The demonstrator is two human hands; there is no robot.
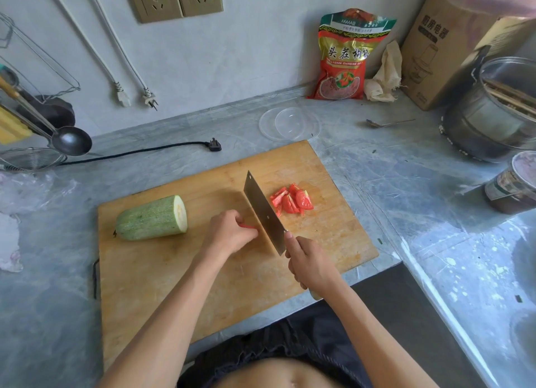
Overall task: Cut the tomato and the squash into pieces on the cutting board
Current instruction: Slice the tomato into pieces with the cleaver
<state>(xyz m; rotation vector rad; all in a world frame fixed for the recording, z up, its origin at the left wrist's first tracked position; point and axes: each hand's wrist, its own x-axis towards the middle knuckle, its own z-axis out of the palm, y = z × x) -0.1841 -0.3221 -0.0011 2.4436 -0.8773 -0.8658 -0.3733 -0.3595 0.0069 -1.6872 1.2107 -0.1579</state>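
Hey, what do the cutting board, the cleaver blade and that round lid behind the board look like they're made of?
The cutting board looks like wood or bamboo: tan, matte, visible grain, many knife scars. The cleaver blade looks like steel: grey, smooth, with a dull sheen. The round lid looks like thin clear plastic: the grey counter shows straight through it.

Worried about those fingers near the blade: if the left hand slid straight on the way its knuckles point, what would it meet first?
Most likely the cleaver: its flat side stands right beside the left hand, which holds a last bit of tomato. The cut tomato pieces lie beyond the blade.
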